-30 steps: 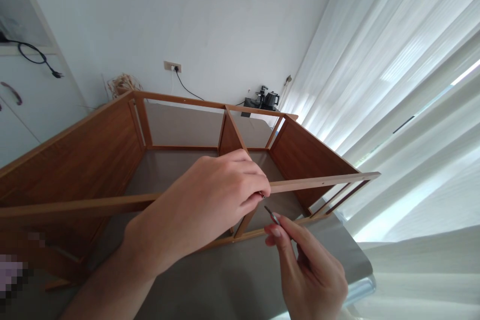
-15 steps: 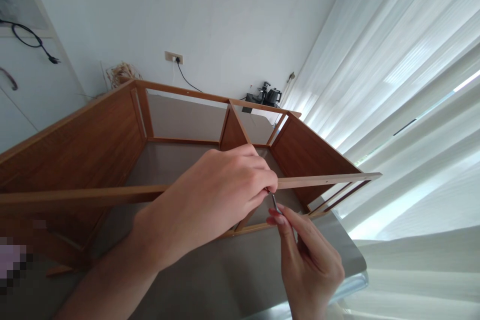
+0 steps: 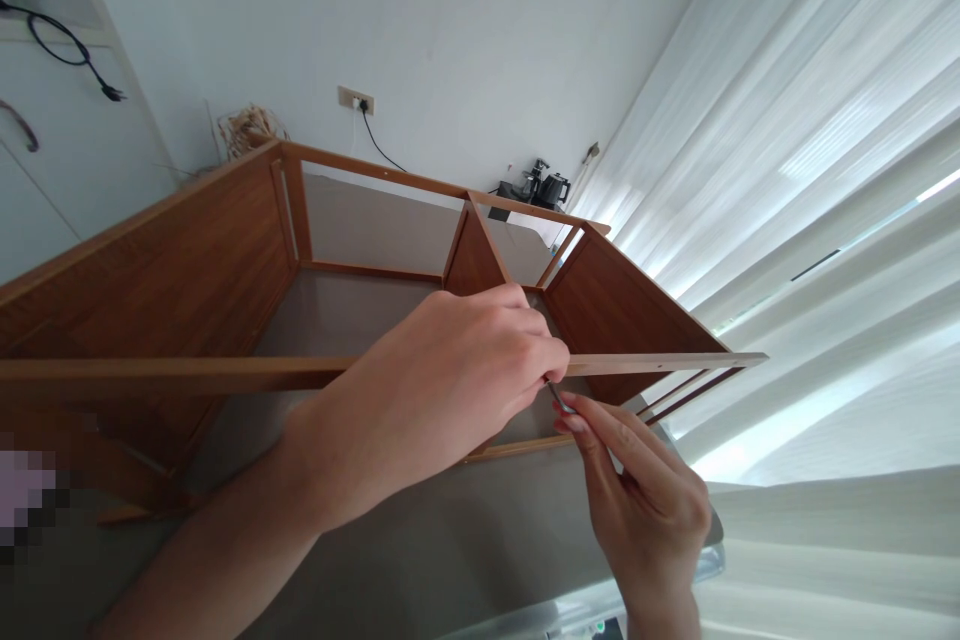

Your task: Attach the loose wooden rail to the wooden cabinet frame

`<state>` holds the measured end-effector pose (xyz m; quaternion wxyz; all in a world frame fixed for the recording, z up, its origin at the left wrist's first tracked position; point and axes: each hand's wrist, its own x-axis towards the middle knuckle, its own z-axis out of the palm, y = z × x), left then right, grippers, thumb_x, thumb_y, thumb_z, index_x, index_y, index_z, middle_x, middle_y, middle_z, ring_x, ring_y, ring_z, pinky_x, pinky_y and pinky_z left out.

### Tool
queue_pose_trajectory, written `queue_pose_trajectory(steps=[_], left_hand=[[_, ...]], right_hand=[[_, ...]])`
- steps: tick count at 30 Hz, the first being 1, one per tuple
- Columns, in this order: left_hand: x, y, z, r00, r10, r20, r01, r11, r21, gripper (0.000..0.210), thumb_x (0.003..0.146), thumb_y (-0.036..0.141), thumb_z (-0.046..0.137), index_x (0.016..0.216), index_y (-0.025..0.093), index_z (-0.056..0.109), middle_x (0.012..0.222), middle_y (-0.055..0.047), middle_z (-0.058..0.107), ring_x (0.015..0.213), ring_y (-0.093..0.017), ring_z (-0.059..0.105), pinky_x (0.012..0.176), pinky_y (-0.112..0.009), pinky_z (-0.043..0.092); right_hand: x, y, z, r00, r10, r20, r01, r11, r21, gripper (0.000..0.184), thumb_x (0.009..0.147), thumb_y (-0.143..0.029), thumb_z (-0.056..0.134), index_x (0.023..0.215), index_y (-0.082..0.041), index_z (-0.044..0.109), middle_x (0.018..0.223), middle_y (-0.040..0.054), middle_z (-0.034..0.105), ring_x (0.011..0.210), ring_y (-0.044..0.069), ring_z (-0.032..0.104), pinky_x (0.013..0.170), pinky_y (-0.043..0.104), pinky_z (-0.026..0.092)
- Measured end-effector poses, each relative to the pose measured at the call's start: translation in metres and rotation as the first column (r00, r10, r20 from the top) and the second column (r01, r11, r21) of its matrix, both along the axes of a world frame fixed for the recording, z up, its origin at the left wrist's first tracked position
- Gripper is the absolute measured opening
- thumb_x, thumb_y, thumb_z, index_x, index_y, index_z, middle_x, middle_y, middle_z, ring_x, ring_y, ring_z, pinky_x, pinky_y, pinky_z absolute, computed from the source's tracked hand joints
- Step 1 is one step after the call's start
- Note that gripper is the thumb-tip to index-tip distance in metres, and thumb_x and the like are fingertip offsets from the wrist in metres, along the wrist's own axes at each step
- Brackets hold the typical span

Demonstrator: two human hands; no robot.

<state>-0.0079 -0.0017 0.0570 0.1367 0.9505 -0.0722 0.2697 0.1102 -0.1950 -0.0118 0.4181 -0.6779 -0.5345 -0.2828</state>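
Observation:
A wooden furniture frame (image 3: 247,372) with brown side panels and a middle divider (image 3: 474,255) stands on a grey tabletop. My left hand (image 3: 480,360) reaches across from the left and is closed over the near top rail, close to the divider. Just below it, my right hand (image 3: 645,480) pinches a thin metal hex key (image 3: 559,397) between thumb and fingers. The key's far tip goes up under my left fingers at the rail's underside, where its end is hidden.
Sheer white curtains (image 3: 825,220) hang on the right. A black kettle (image 3: 553,190) stands beyond the frame. A wall socket (image 3: 355,101) has a plugged-in cord. At left, a black cable (image 3: 64,45) hangs by a white cabinet (image 3: 67,140). The tabletop edge (image 3: 525,620) runs along the front.
Both hands appear slightly further right, as the whole view has shifted. My right hand has turned the hex key to a flatter slant and sits closer to the rail. My left hand keeps its grip.

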Motion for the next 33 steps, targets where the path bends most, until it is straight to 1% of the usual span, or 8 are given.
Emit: queue_pose_trajectory(steps=[4,8,13,17,24,28,30,33], left_hand=[[0.000,0.000,0.000,1.000,-0.001,0.004,0.001,1.000,-0.003,0.014,0.099,0.014,0.067,0.102,0.026,0.074,0.105,0.004,0.074,0.103,-0.016,0.065,0.084,-0.031,0.052],[0.000,0.000,0.000,1.000,-0.004,0.022,0.004,1.000,0.004,0.016,0.097,0.010,0.066,0.097,0.024,0.074,0.101,0.001,0.075,0.100,-0.018,0.066,0.083,-0.031,0.051],[0.001,-0.001,-0.001,1.000,-0.011,0.021,0.011,1.000,0.007,0.016,0.099,0.011,0.063,0.095,0.023,0.073,0.096,0.000,0.074,0.093,-0.019,0.067,0.080,-0.032,0.050],[0.000,-0.002,-0.002,1.000,-0.021,0.016,0.021,1.000,-0.001,0.019,0.098,0.006,0.059,0.091,0.023,0.066,0.090,0.003,0.071,0.080,-0.017,0.065,0.072,-0.033,0.046],[-0.001,-0.003,-0.002,0.997,0.011,0.076,-0.013,0.999,0.030,0.028,0.086,-0.004,0.058,0.083,0.023,0.051,0.074,0.006,0.061,0.063,-0.014,0.058,0.056,-0.035,0.030],[-0.002,-0.002,-0.002,0.995,0.000,0.096,-0.004,0.999,0.046,0.027,0.089,0.000,0.063,0.079,0.022,0.050,0.071,0.006,0.059,0.057,-0.013,0.052,0.053,-0.035,0.027],[-0.003,-0.002,-0.002,0.994,-0.001,0.108,-0.005,0.998,0.057,0.026,0.091,0.007,0.068,0.078,0.022,0.051,0.071,0.006,0.059,0.057,-0.013,0.052,0.053,-0.035,0.027],[-0.003,-0.002,-0.002,0.992,-0.006,0.130,-0.004,0.997,0.074,0.028,0.089,0.014,0.075,0.078,0.022,0.051,0.071,0.005,0.060,0.059,-0.014,0.053,0.051,-0.036,0.027]], right_hand=[[0.011,-0.010,0.015,0.988,0.103,0.116,-0.085,0.985,-0.149,0.052,0.086,0.003,0.073,0.129,-0.025,0.072,0.109,0.0034,0.078,0.091,0.015,0.075,0.077,0.026,0.062],[0.026,-0.017,0.031,0.948,0.197,0.252,-0.131,0.958,-0.256,0.060,0.084,0.004,0.074,0.138,-0.023,0.068,0.112,0.0068,0.078,0.096,0.020,0.073,0.077,0.033,0.061],[0.038,-0.020,0.049,0.892,0.294,0.342,-0.141,0.902,-0.408,0.064,0.086,0.002,0.074,0.145,-0.019,0.062,0.120,0.0120,0.075,0.108,0.023,0.071,0.085,0.039,0.059],[0.037,-0.020,0.056,0.882,0.311,0.353,-0.142,0.892,-0.430,0.058,0.084,0.004,0.074,0.139,-0.015,0.065,0.117,0.0118,0.076,0.106,0.022,0.071,0.085,0.039,0.058],[0.019,-0.013,0.035,0.960,0.171,0.221,-0.102,0.952,-0.290,0.047,0.086,-0.001,0.076,0.126,-0.025,0.072,0.103,0.0021,0.080,0.083,0.017,0.074,0.072,0.032,0.059],[0.001,-0.005,0.024,0.998,-0.042,0.055,0.052,0.977,-0.204,0.017,0.091,-0.016,0.076,0.103,-0.027,0.077,0.081,-0.0036,0.079,0.060,0.011,0.070,0.056,0.022,0.055],[-0.008,0.000,0.023,0.996,-0.086,-0.025,0.079,0.974,-0.211,0.005,0.094,-0.024,0.074,0.094,-0.027,0.078,0.073,-0.0044,0.077,0.054,0.011,0.069,0.054,0.020,0.055],[-0.016,0.005,0.022,0.988,-0.090,-0.123,0.061,0.974,-0.217,0.013,0.096,-0.032,0.073,0.086,-0.025,0.079,0.063,-0.0048,0.074,0.049,0.011,0.068,0.052,0.018,0.056]])
